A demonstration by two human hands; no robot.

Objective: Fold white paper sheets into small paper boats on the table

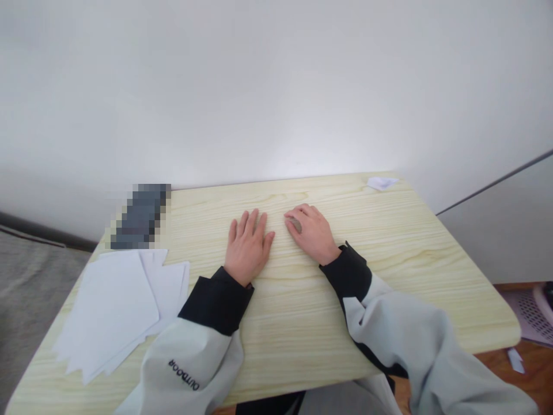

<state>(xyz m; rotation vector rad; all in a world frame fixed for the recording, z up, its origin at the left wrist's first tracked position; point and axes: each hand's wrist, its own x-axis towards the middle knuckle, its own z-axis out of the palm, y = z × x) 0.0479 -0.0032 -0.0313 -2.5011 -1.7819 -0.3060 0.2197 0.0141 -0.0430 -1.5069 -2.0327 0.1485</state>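
My left hand (pixel 246 249) lies palm down on the light wood-grain table (pixel 294 328), its fingers spread flat and nothing held. To its right, my right hand (pixel 313 233) rests on the same tabletop with fingers loosely curved. A small gap shows between its thumb and index finger, and a darker patch in that gap looks like shaded tabletop. Whatever lies under the right palm is hidden. A fanned stack of white paper sheets (pixel 116 294) sits left of my left hand, apart from it.
A dark, pixelated flat object (pixel 140 218) lies at the back left corner. One folded piece of white paper (pixel 382 183) is near the back right corner. A white wall (pixel 276 86) borders the table's far edge. On the floor at right stands a pinkish perforated basket (pixel 533 314) near a white scrap (pixel 515 360).
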